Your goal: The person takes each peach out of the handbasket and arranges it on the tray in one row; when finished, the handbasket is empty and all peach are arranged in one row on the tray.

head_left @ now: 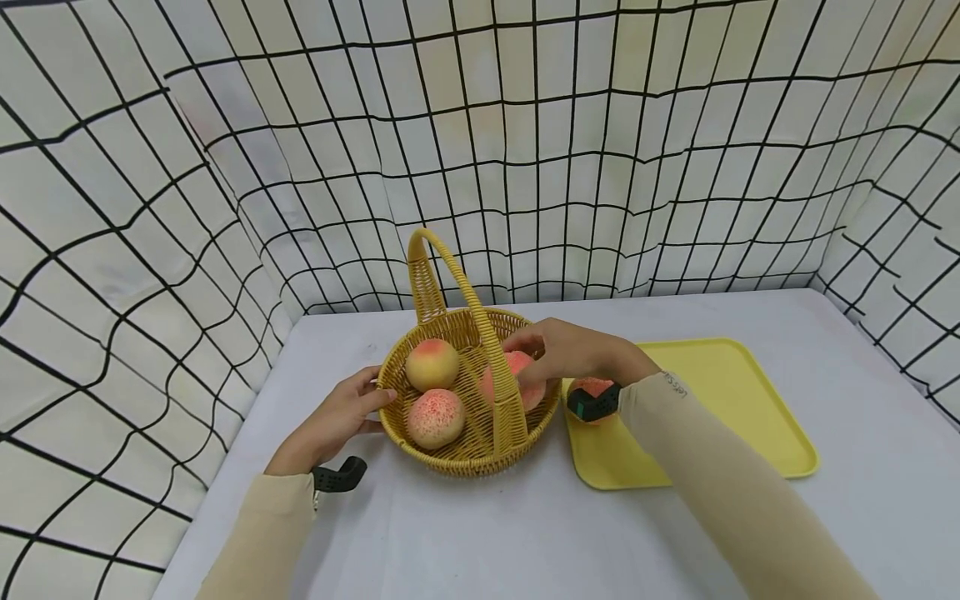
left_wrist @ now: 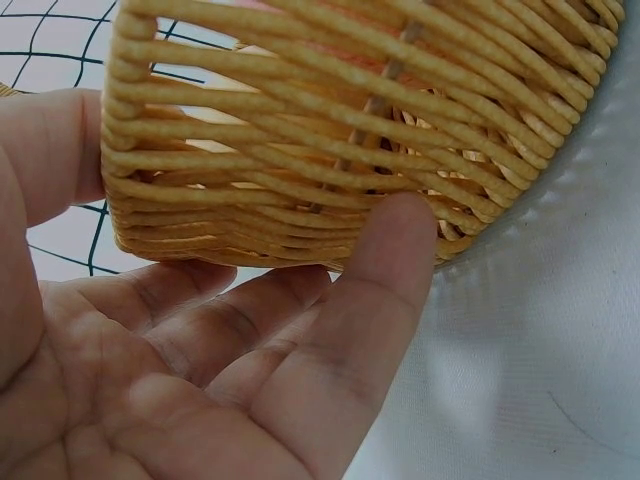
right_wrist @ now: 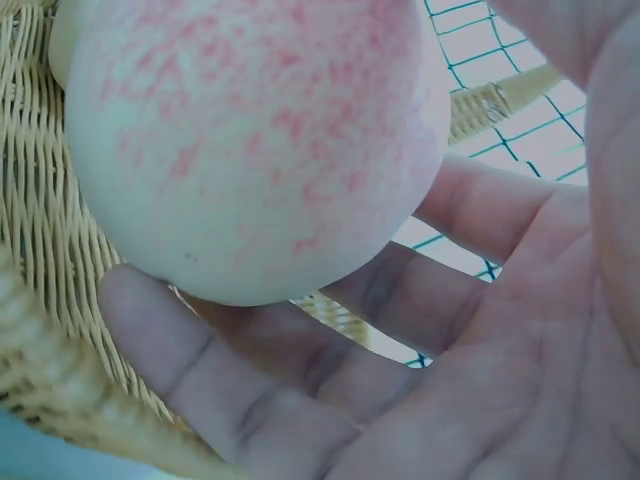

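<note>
A yellow wicker basket [head_left: 457,468] with a tall arched handle [head_left: 467,287] stands on the table. My left hand [head_left: 337,421] grips its left side, thumb over the rim and fingers against the outer weave, as the left wrist view shows. My right hand [head_left: 573,348] reaches over the basket's right side and holds a pink-speckled peach [right_wrist: 260,150] inside it; the handle partly hides this peach in the head view. Left of it in the basket lie a yellow peach with a red top [head_left: 432,365] and a speckled pink peach [head_left: 436,419].
To the right of the basket lies a yellow tray [head_left: 735,408]. Another peach [head_left: 588,386] sits at the tray's left edge, partly hidden by the black band [head_left: 594,404] on my right wrist. White walls with black netting [head_left: 540,192] surround the table [head_left: 450,542].
</note>
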Demonstrator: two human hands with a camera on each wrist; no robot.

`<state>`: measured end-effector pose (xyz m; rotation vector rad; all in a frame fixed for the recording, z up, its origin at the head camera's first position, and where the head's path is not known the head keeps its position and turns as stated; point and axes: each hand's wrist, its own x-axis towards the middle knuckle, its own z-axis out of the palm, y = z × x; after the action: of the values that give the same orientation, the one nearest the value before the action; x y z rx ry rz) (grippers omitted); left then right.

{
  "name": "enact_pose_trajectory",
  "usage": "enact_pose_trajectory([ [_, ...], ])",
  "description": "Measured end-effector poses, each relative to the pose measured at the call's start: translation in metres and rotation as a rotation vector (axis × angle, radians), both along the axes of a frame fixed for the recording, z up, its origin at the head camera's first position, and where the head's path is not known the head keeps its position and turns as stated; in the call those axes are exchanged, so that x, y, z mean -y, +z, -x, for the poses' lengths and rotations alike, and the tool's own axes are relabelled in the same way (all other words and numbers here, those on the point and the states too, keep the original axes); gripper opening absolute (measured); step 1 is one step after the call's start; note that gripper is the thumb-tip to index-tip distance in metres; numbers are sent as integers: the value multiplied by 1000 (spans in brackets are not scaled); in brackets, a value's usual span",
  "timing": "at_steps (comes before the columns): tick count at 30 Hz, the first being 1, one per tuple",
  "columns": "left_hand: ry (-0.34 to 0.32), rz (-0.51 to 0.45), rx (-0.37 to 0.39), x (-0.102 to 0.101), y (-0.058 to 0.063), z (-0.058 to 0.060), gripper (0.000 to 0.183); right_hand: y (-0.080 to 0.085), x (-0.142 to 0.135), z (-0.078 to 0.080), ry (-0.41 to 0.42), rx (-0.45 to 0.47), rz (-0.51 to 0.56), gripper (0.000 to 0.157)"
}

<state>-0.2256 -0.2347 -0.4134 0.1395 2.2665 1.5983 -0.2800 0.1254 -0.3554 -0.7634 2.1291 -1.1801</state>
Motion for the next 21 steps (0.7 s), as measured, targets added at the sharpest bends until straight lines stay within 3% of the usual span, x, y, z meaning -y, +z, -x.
enact_pose_trajectory([
  [21, 3, -7, 2, -2, 0, 0, 62, 2, -69, -12, -213, -35, 129, 50],
])
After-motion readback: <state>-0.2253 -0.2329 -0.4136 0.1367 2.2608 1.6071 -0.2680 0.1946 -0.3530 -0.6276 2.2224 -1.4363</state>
